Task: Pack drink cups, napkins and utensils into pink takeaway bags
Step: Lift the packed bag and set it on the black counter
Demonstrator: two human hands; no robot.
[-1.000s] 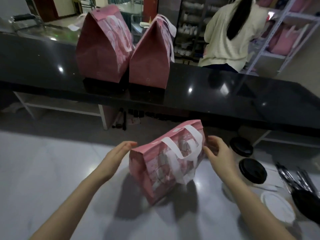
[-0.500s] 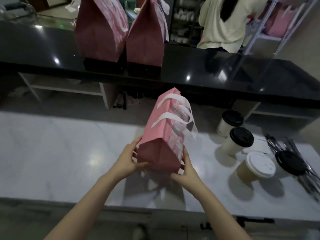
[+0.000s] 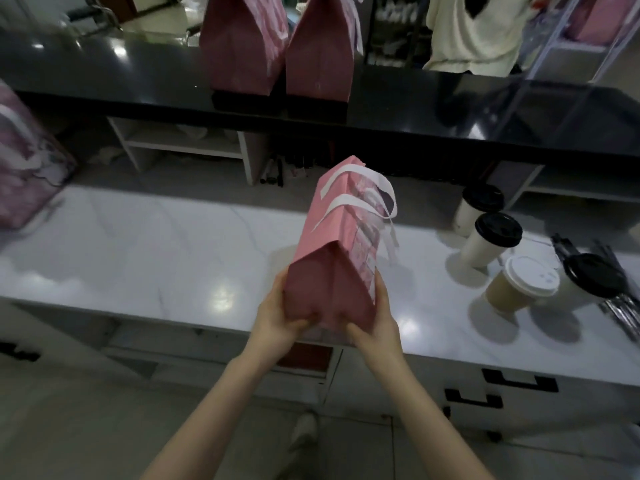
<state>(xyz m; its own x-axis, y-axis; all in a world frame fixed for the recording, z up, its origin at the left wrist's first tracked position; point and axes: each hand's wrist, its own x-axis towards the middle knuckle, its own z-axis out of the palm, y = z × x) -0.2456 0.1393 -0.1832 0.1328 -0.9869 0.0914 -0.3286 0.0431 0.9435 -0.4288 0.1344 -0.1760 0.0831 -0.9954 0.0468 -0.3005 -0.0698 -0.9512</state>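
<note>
Pink bag (image 3: 332, 271), white handles, top folded shut, held aloft and tilted, top toward 12 o'clock. At 3 o'clock, 2 white cups (image 3: 479, 209) (image 3: 491, 244) with black lids, 1 brown cup (image 3: 519, 289) with white lid, black utensils (image 3: 621, 315) alongside.

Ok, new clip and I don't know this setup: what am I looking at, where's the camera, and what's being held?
There is no machine here. A person works with bare hands, and the single camera sits on their head, looking forward and down. The left hand and right hand both hold the near end of a pink takeaway bag with white handles, tipped away from them over a white counter. On the counter to the right are black-lidded cups, a brown cup with a white lid and some dark utensils. Two more pink bags stand on the black counter behind.
</note>
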